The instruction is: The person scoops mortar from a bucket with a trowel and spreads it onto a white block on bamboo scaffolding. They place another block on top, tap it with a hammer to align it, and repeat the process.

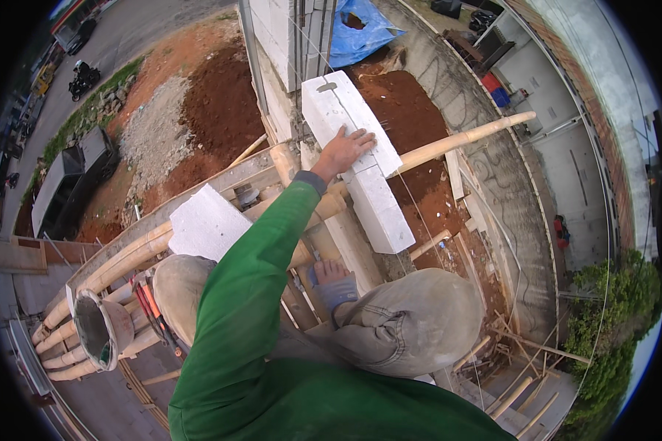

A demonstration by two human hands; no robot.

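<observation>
High up on bamboo scaffolding (118, 257) here, looking straight down past a green sleeve (250, 294) and two bent knees in grey trousers. One hand (343, 151) reaches forward at the end of that sleeve and lies flat on top of a white block (349, 121), fingers (364, 137) spread and pressed against its upper face, not curled around anything. Which hand this is I cannot tell for sure; it reads as the left, and the other hand is out of sight. The block sits on the top course of a white block wall (287, 37), tilted a little across it, and a second white block (379, 209) lies just below it, touching end to end. A third white block (206, 224) rests on the bamboo poles to the left, near the left knee. A bare foot (331, 273) is planted on the planks between the knees. A round bucket (99, 331) hangs by the poles at lower left. A long bamboo pole (467, 140) runs off right, over red earth (221, 103) far below, with a blue tarpaulin (360, 29) beyond the wall.
</observation>
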